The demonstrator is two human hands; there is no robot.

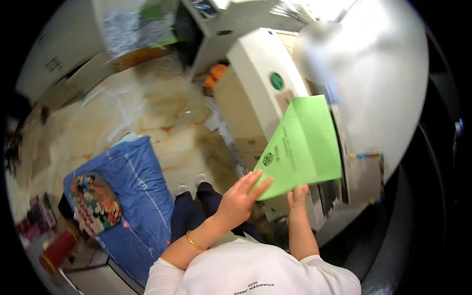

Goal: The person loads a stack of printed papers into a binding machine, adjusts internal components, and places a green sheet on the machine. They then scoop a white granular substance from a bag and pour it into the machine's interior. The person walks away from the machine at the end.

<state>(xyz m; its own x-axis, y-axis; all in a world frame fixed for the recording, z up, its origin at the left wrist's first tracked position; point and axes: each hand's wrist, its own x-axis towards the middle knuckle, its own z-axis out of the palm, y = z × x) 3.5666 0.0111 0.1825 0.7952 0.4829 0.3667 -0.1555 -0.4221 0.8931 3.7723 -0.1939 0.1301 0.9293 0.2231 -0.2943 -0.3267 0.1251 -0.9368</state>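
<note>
I had a white tabletop (388, 93) curving along the right of my feed, and a blue quilted cloth (160, 206) on the left. The wearer's white shirt (236, 265) carried two short dark printed lines along the bottom (upside down from my seat). A long white case (255, 61) stood between floor and tabletop, bearing a round green sticker. The green sheet (312, 142) was at the centre-right, in front of that case, printed with a dark hexagonal emblem and lines of small lettering running along its slanted left side.

The left hand (237, 200) reached across with its palm down, fingers over the sheet's lower left corner; I couldn't tell how firmly it gripped. The right hand (298, 196), beside it but apart, came straight up and pinched the lower edge. A gold bracelet (193, 243) circled the left wrist.
</note>
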